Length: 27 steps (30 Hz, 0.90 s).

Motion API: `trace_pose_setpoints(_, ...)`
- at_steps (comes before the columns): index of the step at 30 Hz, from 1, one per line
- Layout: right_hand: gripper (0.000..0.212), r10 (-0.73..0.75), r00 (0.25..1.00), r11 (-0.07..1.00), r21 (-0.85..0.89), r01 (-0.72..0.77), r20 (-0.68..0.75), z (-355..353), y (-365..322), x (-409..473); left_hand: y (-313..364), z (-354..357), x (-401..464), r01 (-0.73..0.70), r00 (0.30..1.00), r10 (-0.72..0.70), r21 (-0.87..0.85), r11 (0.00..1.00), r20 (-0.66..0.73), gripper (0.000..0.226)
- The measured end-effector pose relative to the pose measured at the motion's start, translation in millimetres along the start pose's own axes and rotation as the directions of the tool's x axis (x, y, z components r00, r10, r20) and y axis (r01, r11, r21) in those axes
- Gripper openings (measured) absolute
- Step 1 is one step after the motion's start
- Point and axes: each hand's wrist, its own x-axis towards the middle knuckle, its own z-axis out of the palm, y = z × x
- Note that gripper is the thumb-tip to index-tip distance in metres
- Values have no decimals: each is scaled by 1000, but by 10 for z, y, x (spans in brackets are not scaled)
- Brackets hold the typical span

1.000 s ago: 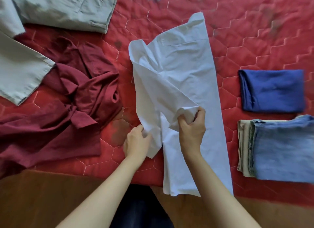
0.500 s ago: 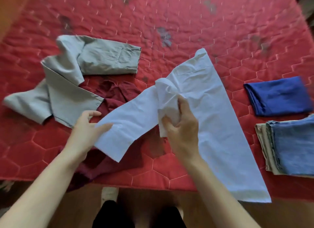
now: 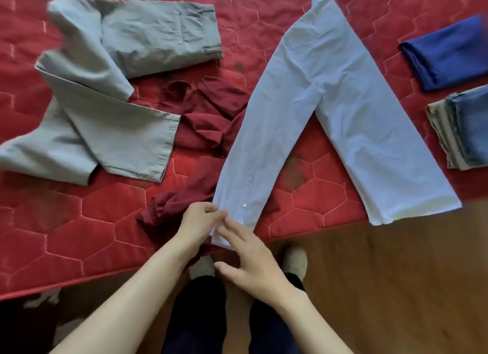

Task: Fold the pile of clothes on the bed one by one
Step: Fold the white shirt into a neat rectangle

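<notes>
The white shirt (image 3: 324, 89) lies spread on the red quilted bed (image 3: 66, 221) in an upside-down V: its body is folded into a long pale strip that runs from the collar end at the top of the view down and to the right, ending at the bed's near edge, while one sleeve branches off near the middle and runs down and to the left toward the person. The cloth is thin and lightly creased, and a small button shows on the cuff near the sleeve's end. That cuff sits right at the bed's near edge, where both hands meet it — the left hand (image 3: 196, 223) has its fingers curled and pinches the cuff's left edge, and the right hand (image 3: 250, 256) lies with its fingers straight and spread, their tips resting on the cuff's lower end without closing on it. The sleeve's left side overlaps a crumpled maroon garment (image 3: 206, 126), which lies bunched between the shirt and the grey trousers (image 3: 111, 89). The trousers are sprawled at the left of the bed, bent over themselves, with the waistband pointing right. At the far right edge of the view, well apart from the shirt — a folded dark blue garment (image 3: 449, 52) and, nearer the person, a folded stack of denim over beige cloth (image 3: 464, 129).
</notes>
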Motion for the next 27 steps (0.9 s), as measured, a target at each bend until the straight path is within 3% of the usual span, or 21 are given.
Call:
trace_pose_setpoints(2,44,127,964,992,43,-120,-235,23,54,-67,-36,-7,29,16,999,-14,-79,997,30,28)
trace_pose_setpoints(3,44,268,899,963,119,-242,-346,12,91,-73,-38,-17,28,36,998,-29,-123,992,63,25)
trace_pose_setpoints(4,47,447,816,891,264,-369,-368,-22,110,-57,-37,-26,23,53,995,-38,-158,986,92,20)
trace_pose_setpoints(6,51,725,675,595,618,-515,-135,-80,121,14,-38,-46,2,75,991,-50,-209,975,126,16)
trace_pose_setpoints(8,39,759,643,274,843,-463,106,-57,135,76,-22,-70,-20,99,987,-62,-254,962,151,13)
trace_pose_setpoints(10,30,760,637,140,924,-355,130,-20,92,122,4,-87,-27,121,981,-74,-275,954,177,12)
trace_pose_setpoints(12,23,807,582,106,947,-304,96,-6,22,152,48,-113,-30,132,980,-87,-262,956,177,15)
trace_pose_setpoints(14,20,837,544,127,941,-315,69,-28,-50,196,92,-142,-24,57,994,-43,-142,988,100,13)
trace_pose_setpoints(16,16,822,566,246,935,-255,-62,-81,-84,254,153,-185,24,-102,995,103,57,993,-13,16)
trace_pose_setpoints(18,10,779,596,389,895,-218,-193,-99,-124,312,193,-215,89,-186,975,201,152,971,-93,20)
trace_pose_setpoints(19,13,793,575,405,879,-252,-201,-71,-150,340,192,-214,117,-164,977,185,179,970,-105,21)
trace_pose_setpoints(21,23,862,492,324,878,-353,-120,52,-196,361,139,-185,116,-43,990,75,261,964,-115,24)
trace_pose_setpoints(22,23,880,462,310,867,-391,-106,116,-184,347,81,-171,102,-11,992,44,274,962,-115,26)
trace_pose_setpoints(25,7,860,481,403,805,-435,-171,184,-124,318,-10,-213,79,-48,987,78,206,977,-141,22)
trace_pose_setpoints(27,30,835,514,473,731,-492,-194,184,-122,245,29,-282,54,-45,986,64,123,991,-156,15)
